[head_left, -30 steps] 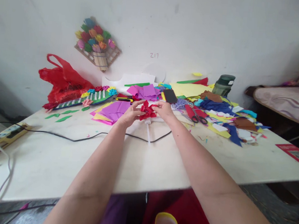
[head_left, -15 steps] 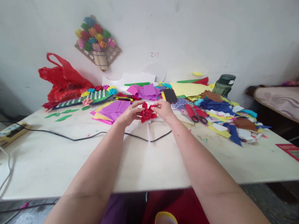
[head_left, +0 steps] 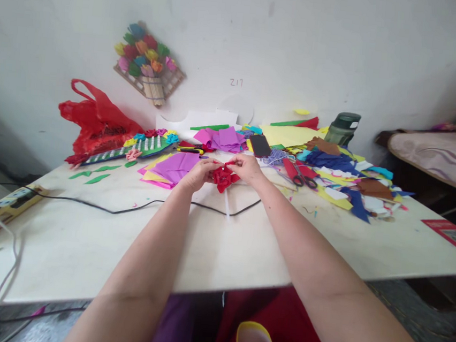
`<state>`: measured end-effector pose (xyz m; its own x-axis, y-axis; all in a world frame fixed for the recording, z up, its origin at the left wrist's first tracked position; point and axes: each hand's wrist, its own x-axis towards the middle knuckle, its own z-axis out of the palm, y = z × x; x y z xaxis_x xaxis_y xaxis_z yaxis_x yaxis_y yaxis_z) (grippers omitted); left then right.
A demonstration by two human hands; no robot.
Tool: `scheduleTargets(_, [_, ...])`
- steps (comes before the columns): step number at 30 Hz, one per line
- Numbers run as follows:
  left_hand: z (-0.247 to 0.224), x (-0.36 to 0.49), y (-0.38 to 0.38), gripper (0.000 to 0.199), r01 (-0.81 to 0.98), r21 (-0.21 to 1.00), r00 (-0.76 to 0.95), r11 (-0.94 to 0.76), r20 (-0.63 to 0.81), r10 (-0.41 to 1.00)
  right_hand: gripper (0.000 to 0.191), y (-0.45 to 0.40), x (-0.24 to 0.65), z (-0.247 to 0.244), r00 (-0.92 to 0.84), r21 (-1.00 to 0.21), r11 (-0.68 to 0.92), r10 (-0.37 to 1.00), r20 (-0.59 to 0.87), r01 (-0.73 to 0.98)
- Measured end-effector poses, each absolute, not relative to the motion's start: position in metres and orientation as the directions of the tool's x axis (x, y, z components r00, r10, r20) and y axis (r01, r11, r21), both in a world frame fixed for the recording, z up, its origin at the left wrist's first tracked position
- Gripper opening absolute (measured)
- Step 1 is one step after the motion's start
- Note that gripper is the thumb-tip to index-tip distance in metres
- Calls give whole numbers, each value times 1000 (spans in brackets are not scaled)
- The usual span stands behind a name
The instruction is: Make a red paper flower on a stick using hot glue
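Between my hands is a red paper flower [head_left: 222,180], its petals spread, above the middle of the table. My left hand [head_left: 200,175] pinches its left petals. On the far right side, the fingers of my right hand [head_left: 246,169] are closed on another petal. A thin white strip [head_left: 227,205] hangs below the flower toward me; where it joins is hidden. Left of my left hand lie purple paper sheets [head_left: 178,167] with yellow and pink ones beneath.
Scissors [head_left: 304,180] and a heap of paper scraps [head_left: 344,177] lie right. A black cable [head_left: 115,213] crosses the table [head_left: 83,248] to a power strip [head_left: 7,206]. A red bag [head_left: 95,120], green leaves [head_left: 97,179], a phone [head_left: 260,145] and a bottle [head_left: 343,129] stand or lie around.
My left fingers have closed in from beside the flower onto its upper left petals. The flower has tilted slightly toward me. My right hand has shifted a little left.
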<state>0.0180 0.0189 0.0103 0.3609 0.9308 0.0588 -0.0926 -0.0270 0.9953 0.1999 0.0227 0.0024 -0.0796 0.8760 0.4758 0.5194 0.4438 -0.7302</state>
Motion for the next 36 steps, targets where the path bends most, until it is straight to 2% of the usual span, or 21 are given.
scheduleTargets(14, [15, 21, 11, 28, -32, 996, 294, -88, 93, 951, 11, 12, 192, 10, -138, -696, 490, 856, 499, 525])
scheduleTargets(16, [14, 21, 13, 29, -55, 995, 274, -88, 99, 957, 15, 11, 197, 15, -115, -701, 463, 867, 484, 542])
scheduleTargets(19, [10, 19, 16, 32, -100, 992, 257, -81, 105, 961, 23, 9, 212, 23, 21, -686, 317, 900, 436, 655])
scheduleTargets(22, [8, 17, 19, 34, -139, 988, 247, -70, 103, 964, 24, 7, 231, 30, 144, -527, 66, 926, 349, 847])
scheduleTargets(24, [6, 17, 20, 34, -154, 987, 241, -52, 89, 967, 25, 6, 243, 31, 177, -362, -87, 959, 222, 928])
scheduleTargets(26, [6, 17, 20, 34, -165, 986, 236, -31, 70, 969, 30, 6, 250, 30, 199, -245, -172, 976, 88, 954])
scheduleTargets(30, [8, 16, 20, 32, -181, 984, 222, 7, 33, 975, 41, 8, 256, 24, 194, -156, -197, 980, -33, 968])
scheduleTargets(36, [11, 17, 17, 25, -208, 978, 199, 30, 13, 980, 44, 7, 254, 18, 136, -85, -134, 991, 19, 987])
